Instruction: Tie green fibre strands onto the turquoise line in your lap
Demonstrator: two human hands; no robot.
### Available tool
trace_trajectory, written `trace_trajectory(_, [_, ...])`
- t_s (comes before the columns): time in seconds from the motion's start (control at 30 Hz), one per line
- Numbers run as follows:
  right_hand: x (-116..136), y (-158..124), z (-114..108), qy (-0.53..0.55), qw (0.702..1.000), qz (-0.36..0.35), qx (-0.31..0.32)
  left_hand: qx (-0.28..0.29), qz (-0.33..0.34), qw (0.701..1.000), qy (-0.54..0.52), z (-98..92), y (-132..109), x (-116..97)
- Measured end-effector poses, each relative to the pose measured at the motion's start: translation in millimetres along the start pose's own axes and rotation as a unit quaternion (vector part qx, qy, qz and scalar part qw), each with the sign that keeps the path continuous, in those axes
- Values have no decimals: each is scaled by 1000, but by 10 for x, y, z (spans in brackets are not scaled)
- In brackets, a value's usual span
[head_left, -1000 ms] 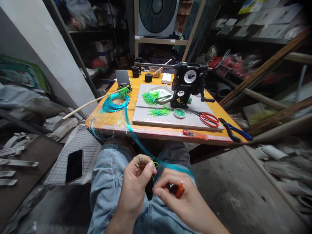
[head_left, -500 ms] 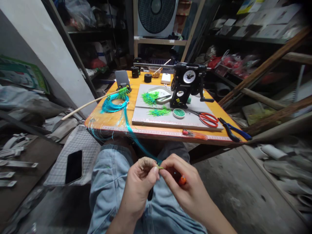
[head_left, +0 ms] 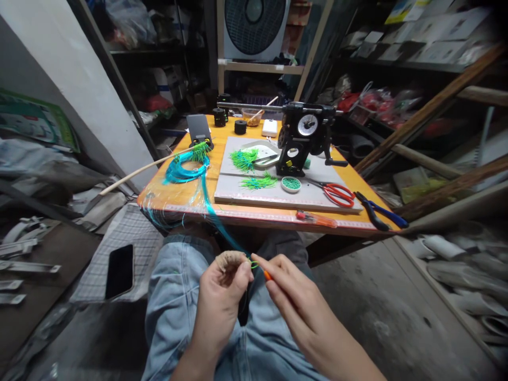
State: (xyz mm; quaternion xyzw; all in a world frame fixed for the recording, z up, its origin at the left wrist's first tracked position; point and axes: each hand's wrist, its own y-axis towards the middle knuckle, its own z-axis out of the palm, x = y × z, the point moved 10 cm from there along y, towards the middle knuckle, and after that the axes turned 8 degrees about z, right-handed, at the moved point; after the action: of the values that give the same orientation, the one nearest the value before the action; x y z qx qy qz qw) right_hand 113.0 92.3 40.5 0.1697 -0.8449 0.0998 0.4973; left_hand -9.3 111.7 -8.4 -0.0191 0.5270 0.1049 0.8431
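Observation:
My left hand [head_left: 222,296], its index finger wrapped in pale tape, is closed in a pinch on a thin green line [head_left: 254,265], which bends in a small loop between my hands. A bundle of blue fishing line [head_left: 222,227] runs down from a coil [head_left: 172,172] on the table to my left fingertips. Closed around a slim tool with an orange end [head_left: 268,275], my right hand [head_left: 296,291] has its index fingertip at the green loop. Most of that tool is hidden by the fingers.
On the orange table [head_left: 182,198] are a black winding machine [head_left: 293,153], green line tufts [head_left: 244,160], a bowl of green beads [head_left: 291,184], red scissors [head_left: 337,196], pliers [head_left: 377,209] and a stick [head_left: 143,170]. A phone [head_left: 119,271] lies at left.
Both hands have shifted slightly left and up. The green line now forms an open loop, and the orange tool end has come forward between my right fingers.

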Motion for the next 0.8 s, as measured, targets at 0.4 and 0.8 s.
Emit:
trace_trajectory(0.4, [27,-29,-204,-1,996,-84,-41,88,42,979,178,56,-59,-131])
trace_trajectory(0.8, [96,-102,-227,-63,988,-135,-26,151,103,942,281,177,-81,-246])
